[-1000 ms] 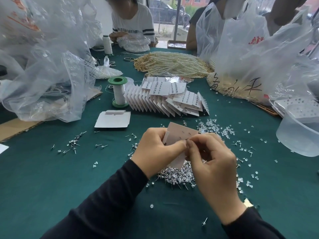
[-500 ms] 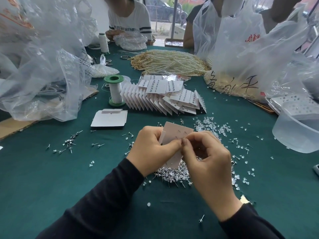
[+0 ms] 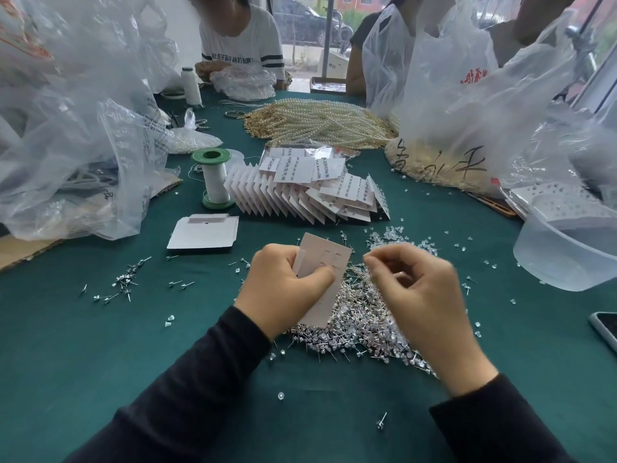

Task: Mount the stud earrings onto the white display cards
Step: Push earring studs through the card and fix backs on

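My right hand (image 3: 417,295) has drawn clear of the white display card (image 3: 322,279), grip pinched, contents indiscernible; left hand (image 3: 283,289) clamps the card; next stud needs seating.

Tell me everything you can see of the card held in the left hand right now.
The card is a pale, matte, paper-like rectangle, held tilted with its top corner leaning right, above the pile of studs. The left hand grips its left edge, thumb pressed on the face. Faint marks show near the top, perhaps slots; no mounted studs can be made out. A second layer seems to peek out at its left edge. The right hand is beside it, not touching.
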A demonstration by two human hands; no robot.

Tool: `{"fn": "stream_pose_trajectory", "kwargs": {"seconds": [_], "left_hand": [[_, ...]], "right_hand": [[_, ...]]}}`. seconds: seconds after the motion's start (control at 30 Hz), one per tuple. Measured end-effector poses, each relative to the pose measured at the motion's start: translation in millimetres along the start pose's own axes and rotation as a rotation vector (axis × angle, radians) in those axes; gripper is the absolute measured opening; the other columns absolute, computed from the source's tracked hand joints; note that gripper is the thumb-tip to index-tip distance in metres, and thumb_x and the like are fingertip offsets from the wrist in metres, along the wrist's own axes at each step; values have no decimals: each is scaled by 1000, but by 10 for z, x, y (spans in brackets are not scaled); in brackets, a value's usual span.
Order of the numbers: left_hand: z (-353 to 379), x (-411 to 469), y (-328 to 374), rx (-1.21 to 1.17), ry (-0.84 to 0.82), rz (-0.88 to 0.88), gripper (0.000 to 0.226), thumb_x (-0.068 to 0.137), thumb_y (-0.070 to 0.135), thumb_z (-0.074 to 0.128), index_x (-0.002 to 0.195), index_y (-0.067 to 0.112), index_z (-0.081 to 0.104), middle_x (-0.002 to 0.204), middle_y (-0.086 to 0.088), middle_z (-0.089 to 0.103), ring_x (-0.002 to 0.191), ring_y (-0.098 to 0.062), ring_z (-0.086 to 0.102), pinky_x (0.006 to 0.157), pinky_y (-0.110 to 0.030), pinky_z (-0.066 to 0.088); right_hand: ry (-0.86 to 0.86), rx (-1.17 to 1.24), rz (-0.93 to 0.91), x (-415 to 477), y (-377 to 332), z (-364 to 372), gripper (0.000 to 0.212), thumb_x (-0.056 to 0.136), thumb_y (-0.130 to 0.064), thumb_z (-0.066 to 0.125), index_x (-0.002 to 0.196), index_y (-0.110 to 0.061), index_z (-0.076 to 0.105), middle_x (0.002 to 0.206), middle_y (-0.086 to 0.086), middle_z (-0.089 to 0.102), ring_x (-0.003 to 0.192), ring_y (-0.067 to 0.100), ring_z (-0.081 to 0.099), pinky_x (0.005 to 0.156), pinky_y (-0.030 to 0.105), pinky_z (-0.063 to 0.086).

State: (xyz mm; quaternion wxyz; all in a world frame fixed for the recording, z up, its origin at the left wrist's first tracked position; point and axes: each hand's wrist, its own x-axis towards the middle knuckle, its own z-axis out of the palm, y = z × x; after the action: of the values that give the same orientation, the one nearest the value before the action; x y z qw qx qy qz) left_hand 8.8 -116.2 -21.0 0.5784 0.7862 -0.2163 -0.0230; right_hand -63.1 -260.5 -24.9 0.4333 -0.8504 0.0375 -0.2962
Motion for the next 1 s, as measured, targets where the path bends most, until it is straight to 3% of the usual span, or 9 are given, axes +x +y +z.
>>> {"fn": "stream_pose_trajectory", "kwargs": {"seconds": [0.1,0.2,0.3,0.33,0.5,0.63,0.7,0.8,1.0], "left_hand": [[-19,19,-23,-1,48,-73,44,59,31,58,61,-13,56,61,-20,63,56,-28,63,51,-41,51],[-39,36,-29,-52,47,-142,35,59,31,59,55,-4,55,59,-12,60,58,-30,66,50,-39,51],[-39,42,-12,-86,38,-141,40,59,30,59,62,-10,58,65,-17,65,59,-30,66,51,-46,54],[-36,38,-3,-97,32,-136,41,59,29,59,65,-11,59,65,-16,65,57,-27,65,52,-47,54],[-33,40,-6,-228,-1,-200,36,63,20,63,71,-15,58,63,-13,60,53,-24,59,49,-34,51],[-56,38,11,-339,-49,-289,14,59,18,62,62,5,62,62,-9,60,50,-18,58,46,-27,50],[-68,35,12,-364,-67,-289,9,66,13,66,62,6,62,64,-9,61,51,-17,59,48,-28,51],[-76,35,6,-400,-76,-279,20,79,3,62,59,9,64,61,-5,64,51,-16,61,47,-27,51],[-64,32,-4,-407,-94,-274,28,80,3,62,54,12,66,57,0,66,51,-15,62,47,-26,52]], "right_hand": [[44,-417,155,131,264,-290,13,85,-5,59,93,-9,69,87,5,69,76,12,59,74,25,49],[12,-568,317,180,445,-438,20,84,-1,54,92,-6,72,96,11,70,80,17,55,80,25,44],[-75,-587,360,185,497,-437,21,83,-2,56,90,-9,74,94,6,72,65,5,52,58,2,35],[-90,-587,372,187,505,-430,19,83,-3,57,88,-10,75,91,5,72,62,3,50,54,4,34],[-61,-584,442,193,533,-442,14,82,-5,62,79,-10,75,72,-2,65,69,9,50,71,16,32],[-58,-603,480,195,520,-462,11,81,-7,64,74,-10,72,66,-3,58,74,16,51,72,22,34],[-79,-621,481,195,514,-464,12,82,-6,61,75,-9,70,70,1,59,75,18,51,71,24,36],[-24,-585,402,192,493,-449,10,85,-7,59,78,-8,66,73,2,60,71,17,51,69,25,35],[164,-402,273,190,421,-418,8,86,-12,60,78,-13,62,68,-9,58,64,5,53,62,25,38]]}}
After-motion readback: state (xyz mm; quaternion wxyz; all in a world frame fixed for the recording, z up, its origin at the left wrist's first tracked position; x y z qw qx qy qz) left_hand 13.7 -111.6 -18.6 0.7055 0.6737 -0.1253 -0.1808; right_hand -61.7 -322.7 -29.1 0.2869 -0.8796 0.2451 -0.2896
